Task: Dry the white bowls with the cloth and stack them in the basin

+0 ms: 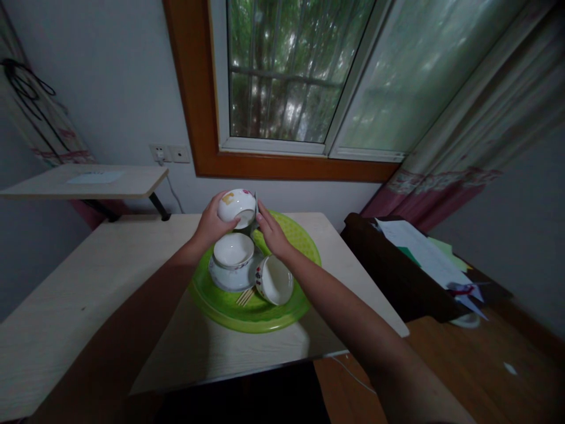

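Observation:
My left hand (210, 222) grips a white bowl (233, 205) with coloured flower prints, tilted on its side above a round green tray (258, 325). Against the rim on the right rests my right hand (272, 231), its fingers close together. A thin greyish thing (255, 221) shows between these fingers and the bowl; I cannot make out what it is. Below, another white bowl (233, 249) stands upright on a white plate (229, 284). A third bowl (278, 281) lies tipped beside it, its opening towards me. Several chopsticks (246, 296) poke out near the plate.
The tray lies on a pale wooden table (176, 347) below a window (300, 76). A raised shelf (83, 179) is at the left, with wall sockets (170, 153) behind. Papers (419, 250) cover a dark piece of furniture (379, 265) at the right. Curtains (468, 135) hang there.

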The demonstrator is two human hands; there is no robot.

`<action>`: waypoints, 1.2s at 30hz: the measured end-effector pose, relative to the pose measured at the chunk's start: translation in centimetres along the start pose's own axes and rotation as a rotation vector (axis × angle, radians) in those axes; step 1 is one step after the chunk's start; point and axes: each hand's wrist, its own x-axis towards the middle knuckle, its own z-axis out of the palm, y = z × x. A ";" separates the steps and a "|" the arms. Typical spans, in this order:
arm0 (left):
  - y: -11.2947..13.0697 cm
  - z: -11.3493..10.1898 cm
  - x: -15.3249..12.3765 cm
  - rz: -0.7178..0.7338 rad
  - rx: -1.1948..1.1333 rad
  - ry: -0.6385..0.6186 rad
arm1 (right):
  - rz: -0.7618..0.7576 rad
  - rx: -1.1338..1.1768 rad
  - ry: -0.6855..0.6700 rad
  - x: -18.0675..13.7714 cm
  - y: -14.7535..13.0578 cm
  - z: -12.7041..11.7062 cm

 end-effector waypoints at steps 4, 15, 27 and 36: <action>-0.2 0.2 0.1 -0.017 -0.015 -0.027 | -0.174 -0.123 -0.054 -0.2 -1.4 -0.2; 0.0 0.2 0.1 -0.003 -0.059 -0.036 | -0.375 -0.325 -0.151 -0.4 -3.7 0.4; -0.7 0.2 0.1 -0.040 -0.083 0.005 | -0.162 -0.166 -0.038 -0.3 -1.3 -0.2; 0.3 0.3 -0.1 0.020 -0.061 -0.102 | -0.420 -0.344 -0.173 -0.4 -3.6 0.0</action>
